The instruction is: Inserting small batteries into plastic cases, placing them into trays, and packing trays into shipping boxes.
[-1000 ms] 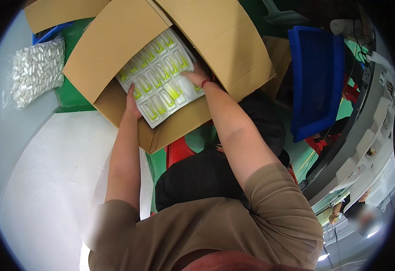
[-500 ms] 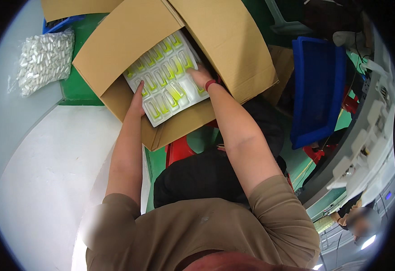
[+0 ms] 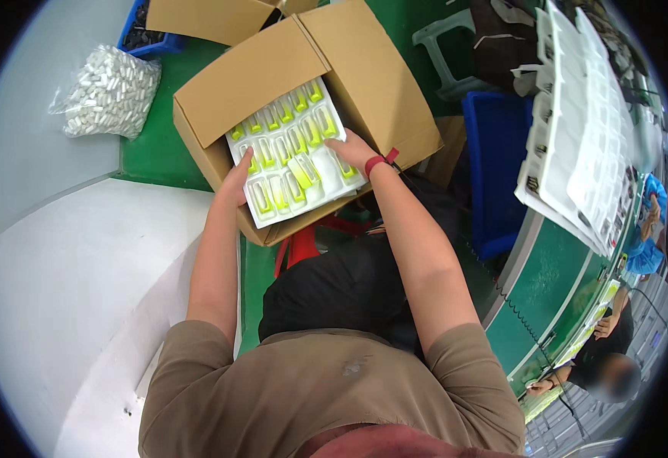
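Note:
A white blister tray [image 3: 332, 169] lies tilted in the mouth of an open cardboard box [image 3: 379, 76]. Rows of yellow-green and clear plastic pieces [image 3: 297, 140] fill its pockets, and one piece [image 3: 303, 172] sits askew near the near right part. My left hand [image 3: 235, 183] grips the tray's left edge, thumb on top. At the right edge my right hand [image 3: 355, 151], below a red wristband, holds it with the thumb over the rim. The fingers under the tray are hidden. A box flap covers the tray's far end.
A clear bag of small white cylinders [image 3: 116, 88] lies at the left wall. Behind is a blue crate [image 3: 158, 44] with dark parts. To the right stand a blue bin [image 3: 494, 175], a grey stool [image 3: 441, 57] and stacked white trays [image 3: 570, 114] on a bench. A co-worker's hand [image 3: 607, 324] shows far right.
The tray has come up and toward me, now overlapping the box's near edge. Both hands keep hold of its sides. The view has shifted, showing more of the bench at right.

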Motion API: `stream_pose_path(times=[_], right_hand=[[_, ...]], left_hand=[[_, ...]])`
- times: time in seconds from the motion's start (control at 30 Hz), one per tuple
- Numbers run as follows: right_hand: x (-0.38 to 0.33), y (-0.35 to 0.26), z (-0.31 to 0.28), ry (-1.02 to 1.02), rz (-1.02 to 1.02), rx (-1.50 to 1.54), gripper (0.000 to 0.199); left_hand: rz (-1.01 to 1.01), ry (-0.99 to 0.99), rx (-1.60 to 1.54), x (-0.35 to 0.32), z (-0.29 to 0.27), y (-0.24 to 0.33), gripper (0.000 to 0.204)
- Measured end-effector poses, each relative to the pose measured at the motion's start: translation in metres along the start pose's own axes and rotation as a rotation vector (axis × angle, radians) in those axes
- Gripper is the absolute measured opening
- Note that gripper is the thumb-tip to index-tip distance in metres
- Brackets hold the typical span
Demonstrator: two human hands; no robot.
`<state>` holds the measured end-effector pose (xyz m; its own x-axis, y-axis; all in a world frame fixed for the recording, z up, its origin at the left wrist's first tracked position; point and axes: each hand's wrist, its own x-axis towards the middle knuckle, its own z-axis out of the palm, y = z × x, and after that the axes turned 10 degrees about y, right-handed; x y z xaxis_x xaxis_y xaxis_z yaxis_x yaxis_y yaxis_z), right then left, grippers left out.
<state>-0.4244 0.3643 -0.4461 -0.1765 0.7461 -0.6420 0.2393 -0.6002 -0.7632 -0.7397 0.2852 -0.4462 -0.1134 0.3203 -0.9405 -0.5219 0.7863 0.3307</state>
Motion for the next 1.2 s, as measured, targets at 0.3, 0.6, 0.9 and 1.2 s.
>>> stream_pose_path(times=[0.3,0.6,0.9,1.2], right_hand=[[-0.102,-0.071,-0.013,0.042,-0.114,0.002,0.049],[-0.203,-0.076,-0.010,0.107,-0.091,0.026,0.051],[-0.273,-0.062,0.008,0.364,-0.347,-0.243,0.047],[-0.383,-0.091,-0.002,0.428,-0.427,-0.229,0.050]], left_hand=[[0.009,-0.174,0.127,-0.106,-0.009,0.022,0.074],[0.123,-0.269,0.207,-0.197,-0.019,-0.006,0.071],[0.211,-0.469,0.166,-0.224,-0.041,-0.053,0.075],[0.414,-0.433,0.296,-0.315,-0.039,-0.060,0.077]])
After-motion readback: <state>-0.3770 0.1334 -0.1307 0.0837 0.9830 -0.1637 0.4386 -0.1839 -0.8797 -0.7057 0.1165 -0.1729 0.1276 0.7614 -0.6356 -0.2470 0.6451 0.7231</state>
